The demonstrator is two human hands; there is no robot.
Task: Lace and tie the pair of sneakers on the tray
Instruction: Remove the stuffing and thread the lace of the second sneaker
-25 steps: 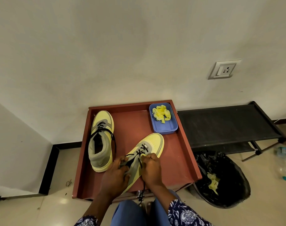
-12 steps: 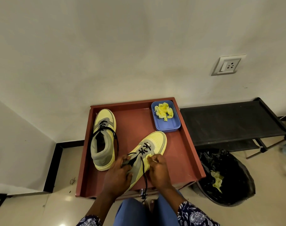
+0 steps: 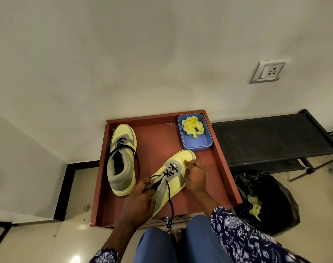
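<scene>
Two yellow-and-grey sneakers with black laces sit on a red-brown tray (image 3: 226,173). The left sneaker (image 3: 122,160) stands upright near the tray's left wall, its laces hanging loose around the collar. The right sneaker (image 3: 173,175) lies tilted across the tray's middle. My left hand (image 3: 141,200) grips its heel and collar. My right hand (image 3: 194,177) rests on its right side near the toe, fingers curled against the upper. One black lace end (image 3: 170,204) trails down over the tray's front edge.
A blue box (image 3: 196,133) with crumpled yellow paper stands in the tray's back right corner. A black low rack (image 3: 272,137) stands to the right, a black-lined bin (image 3: 266,200) with yellow paper in front of it. The wall is close behind the tray.
My right hand has slid from the laces at the tongue forward along the sneaker's right side toward the toe. My left hand stays on the heel.
</scene>
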